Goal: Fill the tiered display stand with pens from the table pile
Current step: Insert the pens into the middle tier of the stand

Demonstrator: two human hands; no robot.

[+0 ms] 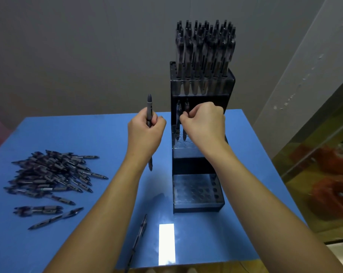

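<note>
The tiered display stand (202, 123) stands upright on the far middle of the blue table (111, 134). Its top tier is packed with upright pens (205, 54); the middle tier holds two at its left end; the bottom tier (196, 191) shows bare holes. My right hand (205, 123) is at the middle tier, fingers pinched together on the top of one pen (186, 109) standing there. My left hand (145, 131) is just left of the stand, fingers curled round another pen (149, 107) held upright. The pen pile (50, 174) lies on the table's left side, well apart from the stand. One loose pen (137, 241) lies near the table's front edge, between my forearms.
</note>
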